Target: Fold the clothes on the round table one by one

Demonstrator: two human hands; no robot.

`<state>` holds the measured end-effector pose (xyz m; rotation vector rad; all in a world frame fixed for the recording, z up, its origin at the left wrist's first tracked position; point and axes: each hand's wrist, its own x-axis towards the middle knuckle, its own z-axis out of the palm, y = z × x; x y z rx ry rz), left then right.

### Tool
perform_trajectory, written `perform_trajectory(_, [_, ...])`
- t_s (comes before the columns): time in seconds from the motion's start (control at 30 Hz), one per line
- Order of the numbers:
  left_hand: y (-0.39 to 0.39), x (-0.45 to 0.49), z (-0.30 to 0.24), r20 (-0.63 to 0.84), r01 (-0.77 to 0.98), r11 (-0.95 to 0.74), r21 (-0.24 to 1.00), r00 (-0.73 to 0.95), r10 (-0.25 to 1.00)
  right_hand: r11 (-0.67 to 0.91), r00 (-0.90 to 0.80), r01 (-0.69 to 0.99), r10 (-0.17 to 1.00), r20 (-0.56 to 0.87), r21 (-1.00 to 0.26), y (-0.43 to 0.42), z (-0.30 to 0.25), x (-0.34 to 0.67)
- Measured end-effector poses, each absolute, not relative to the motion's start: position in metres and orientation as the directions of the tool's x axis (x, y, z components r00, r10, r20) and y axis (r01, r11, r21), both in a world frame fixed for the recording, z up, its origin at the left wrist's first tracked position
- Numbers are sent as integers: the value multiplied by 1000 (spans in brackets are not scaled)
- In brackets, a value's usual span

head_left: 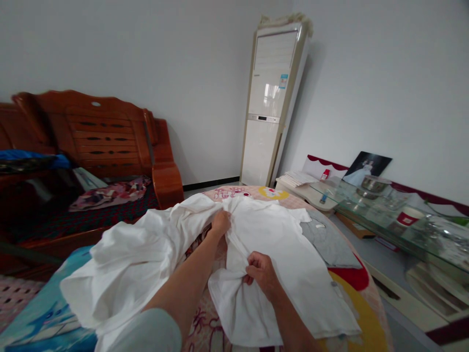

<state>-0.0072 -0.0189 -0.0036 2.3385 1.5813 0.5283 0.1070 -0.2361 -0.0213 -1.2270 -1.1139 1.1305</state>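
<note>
A white T-shirt (282,239) is spread out on a round table with a patterned cloth (208,325). At its left edge, near the far end, my left hand (221,222) has its fingers closed on the fabric. Closer to me, my right hand (261,270) pinches the same shirt partway down that side, and folds gather beneath the fingers. To the left lies a crumpled heap of white cloth (135,254), partly behind my left forearm. A grey garment (331,239) with a small label lies flat, partly tucked under the white shirt's right side.
A wooden sofa (106,132) with cloth items stands at left. Behind the table rises a tall air conditioner (267,98). Along the right runs a glass-topped cabinet (370,215) bearing a photo (366,168), a metal bowl (374,184) and a paper cup (408,217).
</note>
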Motion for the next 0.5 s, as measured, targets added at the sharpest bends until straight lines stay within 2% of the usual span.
perform_trajectory(0.13, [-27, -26, 10, 233, 878, -322, 354, 250, 940, 56, 51, -117, 997, 50, -992, -239, -7, 99])
perform_trajectory(0.27, [-27, -45, 17, 249, 889, -375, 263, 313, 917, 62, -20, -166, 998, 66, -984, -236, -13, 86])
perform_trajectory(0.37, [-27, -50, 13, 208, 890, -402, 216, 360, 909, 64, -84, -128, 994, 75, -990, -234, -25, 82])
perform_trajectory(0.5, [-33, -50, 11, 213, 894, -403, 194, 363, 907, 169, -135, -8, 976, 169, -986, -236, -30, 81])
